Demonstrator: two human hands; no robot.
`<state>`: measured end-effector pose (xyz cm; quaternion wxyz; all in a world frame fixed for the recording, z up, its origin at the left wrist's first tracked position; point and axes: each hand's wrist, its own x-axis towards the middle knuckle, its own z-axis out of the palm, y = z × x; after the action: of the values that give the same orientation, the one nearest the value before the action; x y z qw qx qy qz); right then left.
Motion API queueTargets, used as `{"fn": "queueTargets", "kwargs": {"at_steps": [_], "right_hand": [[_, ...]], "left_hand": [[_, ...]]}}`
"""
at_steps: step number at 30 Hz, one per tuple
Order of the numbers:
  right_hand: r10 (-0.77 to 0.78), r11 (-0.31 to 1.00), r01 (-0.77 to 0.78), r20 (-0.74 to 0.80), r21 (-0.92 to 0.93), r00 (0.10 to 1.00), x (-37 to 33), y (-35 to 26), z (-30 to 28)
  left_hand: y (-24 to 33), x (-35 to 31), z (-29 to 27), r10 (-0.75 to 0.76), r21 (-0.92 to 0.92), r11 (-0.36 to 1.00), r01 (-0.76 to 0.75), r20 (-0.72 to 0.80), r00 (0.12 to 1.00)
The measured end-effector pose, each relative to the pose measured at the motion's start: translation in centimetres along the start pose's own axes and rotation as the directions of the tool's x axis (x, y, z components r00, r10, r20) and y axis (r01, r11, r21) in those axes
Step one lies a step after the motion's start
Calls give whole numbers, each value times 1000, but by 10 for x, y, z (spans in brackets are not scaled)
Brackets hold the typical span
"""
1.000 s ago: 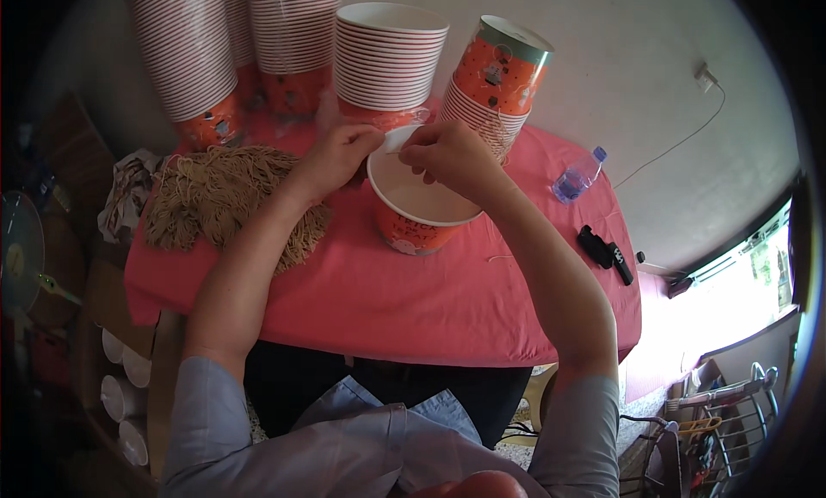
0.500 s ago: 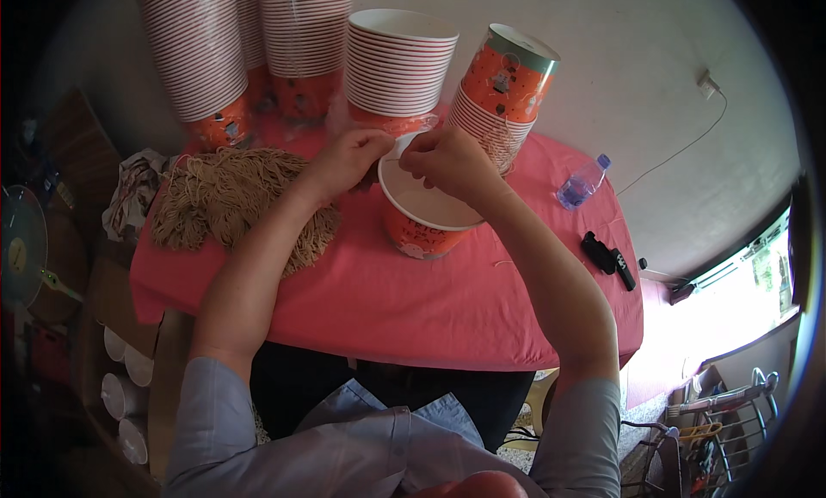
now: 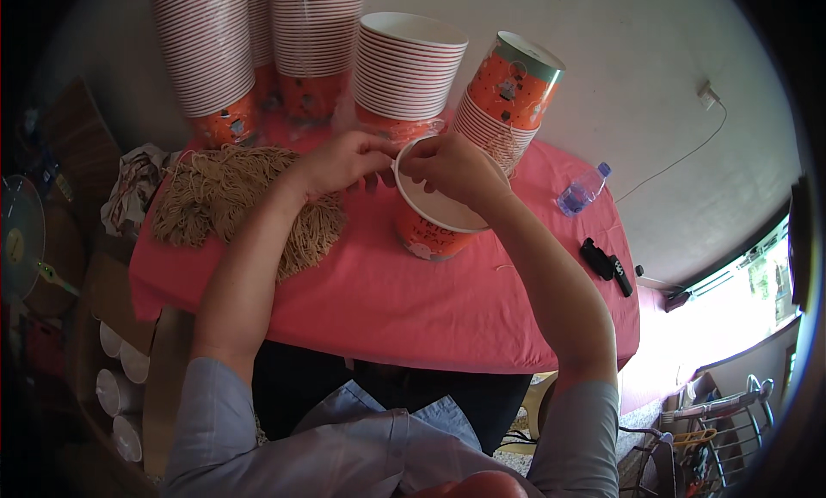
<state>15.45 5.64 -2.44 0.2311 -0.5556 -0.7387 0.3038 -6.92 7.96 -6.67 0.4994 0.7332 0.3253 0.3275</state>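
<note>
An orange paper bucket (image 3: 437, 242) with a white rim and pale inside stands upright on the table in front of me. My left hand (image 3: 344, 165) is at the outer left side of its rim, thumb and forefinger pinched together and the other fingers curled. Over the bucket's mouth, my right hand (image 3: 449, 169) has its fingers curled in just inside the same side of the rim. Whatever is between the fingers of either hand is too small or hidden to make out. Left of the bucket lies a heap of tan cords (image 3: 228, 193), partly behind my left forearm.
Tall stacks of paper buckets (image 3: 206, 55) line the back, with a shorter stack (image 3: 409, 72) and another topped by an upturned bucket (image 3: 514, 81). A plastic bottle (image 3: 583, 190) and a black device (image 3: 607, 266) lie right on the pink tablecloth (image 3: 413, 326).
The bucket has shifted slightly to the right in the view. My left hand's fingers have spread lower beside the rim, while my right hand has moved a little right and down.
</note>
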Motion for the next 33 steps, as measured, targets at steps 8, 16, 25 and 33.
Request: {"fn": "queueTargets", "kwargs": {"at_steps": [8, 16, 25, 33], "right_hand": [[-37, 998, 36, 19, 52, 999, 5, 2, 1], [44, 999, -45, 11, 11, 999, 5, 4, -3], [58, 998, -58, 9, 14, 998, 8, 4, -4], [58, 997, -60, 44, 54, 997, 7, 1, -4]], "left_hand": [[-10, 7, 0, -7, 119, 993, 8, -2, 1000], [-23, 12, -4, 16, 122, 993, -2, -111, 994], [-24, 12, 2, 191, 181, 968, -174, -80, 978], [-26, 15, 7, 224, 262, 948, -183, -135, 965]]}}
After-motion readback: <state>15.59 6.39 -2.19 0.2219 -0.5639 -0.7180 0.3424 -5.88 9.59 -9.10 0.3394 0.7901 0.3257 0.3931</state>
